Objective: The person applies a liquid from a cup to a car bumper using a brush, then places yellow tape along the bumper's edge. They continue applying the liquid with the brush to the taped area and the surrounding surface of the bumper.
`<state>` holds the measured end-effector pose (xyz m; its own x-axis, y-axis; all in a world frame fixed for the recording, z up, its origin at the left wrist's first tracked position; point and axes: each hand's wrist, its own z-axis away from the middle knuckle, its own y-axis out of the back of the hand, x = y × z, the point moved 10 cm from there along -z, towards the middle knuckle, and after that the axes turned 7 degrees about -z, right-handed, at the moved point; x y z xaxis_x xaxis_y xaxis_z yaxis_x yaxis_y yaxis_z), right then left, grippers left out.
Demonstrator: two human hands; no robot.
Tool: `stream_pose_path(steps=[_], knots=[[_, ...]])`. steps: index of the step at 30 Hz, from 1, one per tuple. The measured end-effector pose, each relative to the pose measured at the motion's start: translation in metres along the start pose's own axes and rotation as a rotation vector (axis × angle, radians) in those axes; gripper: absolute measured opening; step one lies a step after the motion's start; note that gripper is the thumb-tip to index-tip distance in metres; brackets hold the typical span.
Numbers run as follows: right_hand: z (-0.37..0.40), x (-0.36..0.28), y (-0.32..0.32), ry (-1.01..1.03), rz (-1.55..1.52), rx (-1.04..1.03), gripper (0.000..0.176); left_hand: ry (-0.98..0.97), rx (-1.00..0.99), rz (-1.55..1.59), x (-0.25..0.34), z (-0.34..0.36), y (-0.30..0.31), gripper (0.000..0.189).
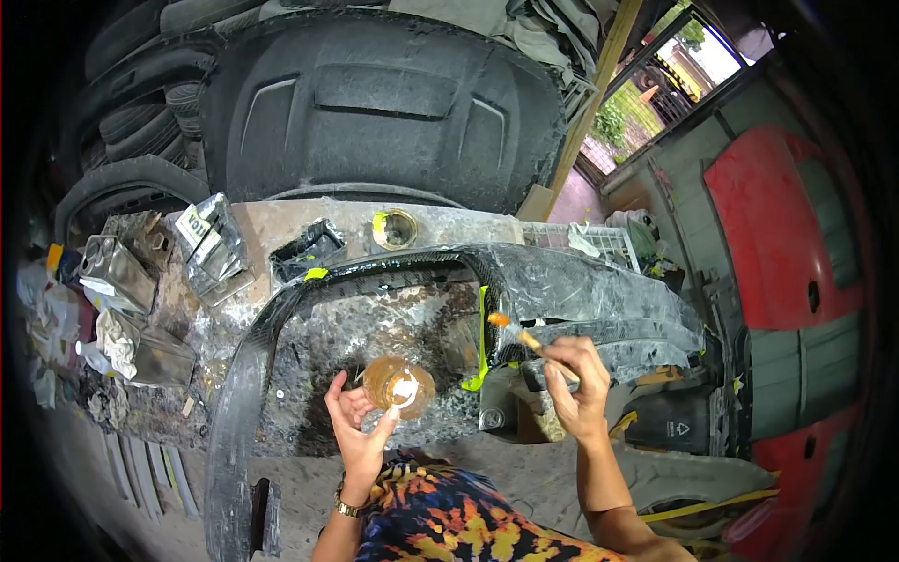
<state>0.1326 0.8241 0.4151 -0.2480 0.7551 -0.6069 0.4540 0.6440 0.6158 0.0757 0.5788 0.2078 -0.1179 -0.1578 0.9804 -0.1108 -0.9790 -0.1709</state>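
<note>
My left hand (360, 412) has its fingers and thumb round a clear cup (379, 382) of amber liquid, low over the stained bench. In my right hand (581, 382) is a small brush (527, 339) with a pale wooden handle and an orange tip, pointing up and left. The brush tip overlaps the inner edge of a curved black woven-fibre car body part (590, 290) in this view. Yellow-green tape (483, 348) runs down that edge. The part's long narrow arm arches round the cup and reaches past the bench's front.
Metal cans (120, 267) and a crumpled tin (212, 245) stand at the bench's left. An open round can (394, 229) and a black tray (309, 245) sit at the back. Beyond leans a large black bonnet (375, 112). Red car doors (773, 234) line the right wall.
</note>
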Motion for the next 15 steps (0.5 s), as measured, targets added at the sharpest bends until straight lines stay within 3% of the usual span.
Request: stream_pose_path(steps=[8, 15], knots=[[0.090, 0.031, -0.040, -0.512, -0.589, 0.171, 0.010, 0.100, 0.007, 0.059, -0.031, 0.021, 0.024, 0.077], [0.116, 0.032, -0.076, -0.577, -0.625, 0.133, 0.010, 0.134, 0.028, 0.066, -0.041, 0.032, 0.040, 0.074]])
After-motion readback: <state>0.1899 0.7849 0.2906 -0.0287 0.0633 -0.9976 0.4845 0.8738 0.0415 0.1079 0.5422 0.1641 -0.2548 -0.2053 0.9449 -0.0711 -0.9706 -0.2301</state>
